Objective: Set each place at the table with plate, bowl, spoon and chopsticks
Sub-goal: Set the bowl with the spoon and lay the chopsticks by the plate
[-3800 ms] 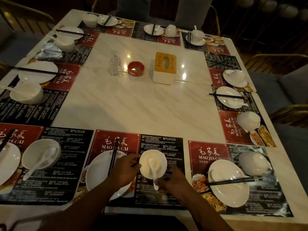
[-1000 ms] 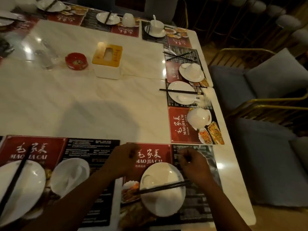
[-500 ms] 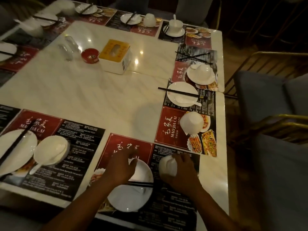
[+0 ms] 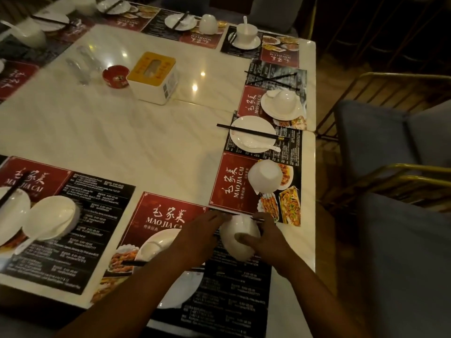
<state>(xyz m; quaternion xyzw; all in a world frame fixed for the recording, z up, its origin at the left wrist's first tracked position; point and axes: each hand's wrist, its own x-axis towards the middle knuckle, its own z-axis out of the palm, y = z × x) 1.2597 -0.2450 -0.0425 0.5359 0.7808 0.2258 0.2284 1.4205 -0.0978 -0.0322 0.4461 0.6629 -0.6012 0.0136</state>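
A: What's new versus half a second ago?
B: The bowl (image 4: 240,236). Back then the right hand (image 4: 264,242) just covers it, low on the mat. Now we see it tipped on its side with the outer wall toward us. The thumb presses on that wall and the other fingers curl round the far side.
A: Left hand?
B: The left hand (image 4: 197,236) is off the plate (image 4: 188,286) and the chopsticks (image 4: 134,263) now, up beside the bowl. Its fingers are stretched forward, close together, tips at the bowl's left edge. Touching or just beside, we can't tell.
A: Meaning for the task?
B: We judge the bowl is mid-turn, going from mouth-down to mouth-up. This place has its plate down with chopsticks across it, but the bowl is not yet set. As for a spoon, we can't make one out here, it's too dim.
A: Where exactly is the bowl?
B: Lower centre of the frame, just right of the plate, over the black half of the placemat (image 4: 161,215). Lifted or resting on an edge, we can't tell, because the hands hide its underside.
A: Looks?
B: Plain white, glossy, round, deep, no pattern. Probably ceramic, so slippery and breakable, we guess. It's the same kind as the second bowl (image 4: 266,176) at right middle of the frame, which lies tipped on the next mat.
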